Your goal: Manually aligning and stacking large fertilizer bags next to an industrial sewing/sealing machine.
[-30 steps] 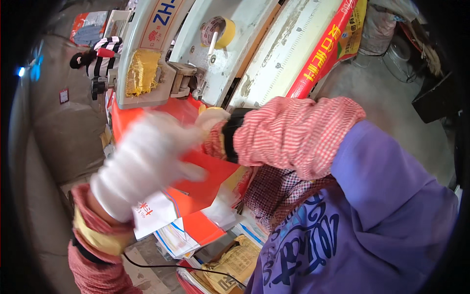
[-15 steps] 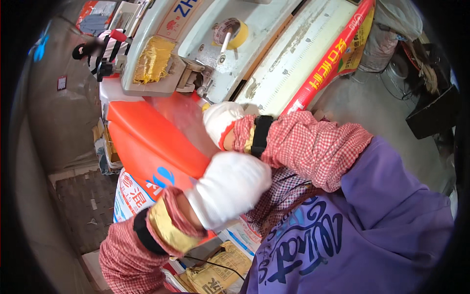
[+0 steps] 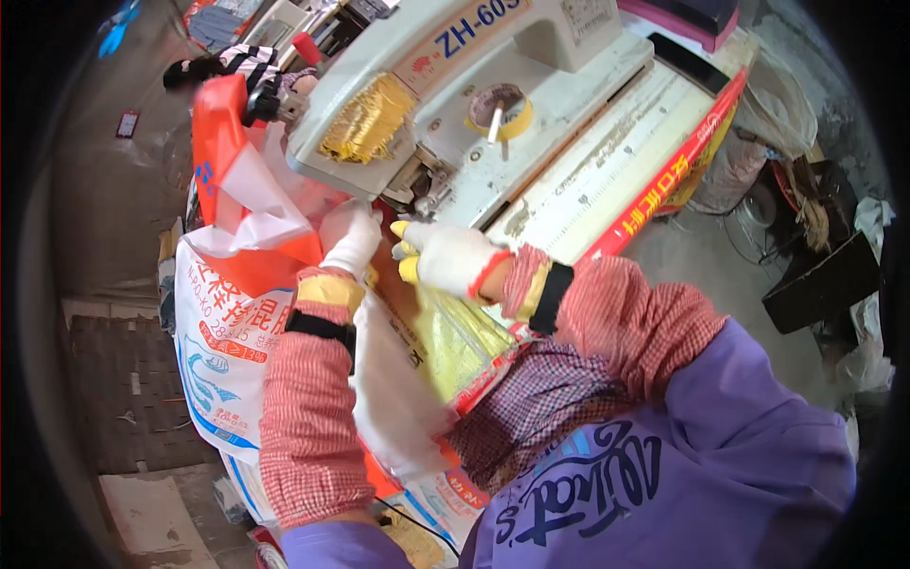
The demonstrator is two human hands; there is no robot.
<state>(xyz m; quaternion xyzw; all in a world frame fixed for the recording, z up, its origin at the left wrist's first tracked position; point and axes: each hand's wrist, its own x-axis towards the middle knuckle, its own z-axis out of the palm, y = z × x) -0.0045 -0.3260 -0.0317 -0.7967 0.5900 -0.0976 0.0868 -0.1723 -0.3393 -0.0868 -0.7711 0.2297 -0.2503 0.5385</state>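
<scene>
A cream industrial sewing machine point(image 3: 474, 104) sits on a worn, pale worktable point(image 3: 607, 180) edged with a red strip point(image 3: 664, 190); a roll of yellow tape point(image 3: 500, 109) rests on the machine bed. Both gloved hands meet just below the needle head. The left hand point(image 3: 351, 237) presses closed on an orange-and-white woven sack point(image 3: 246, 237) that drapes off the table toward the grey concrete floor point(image 3: 104, 209). The right hand point(image 3: 445, 258) pinches the sack's yellowish edge point(image 3: 455, 332). Bags and dark clutter point(image 3: 815, 247) crowd the floor at right.
</scene>
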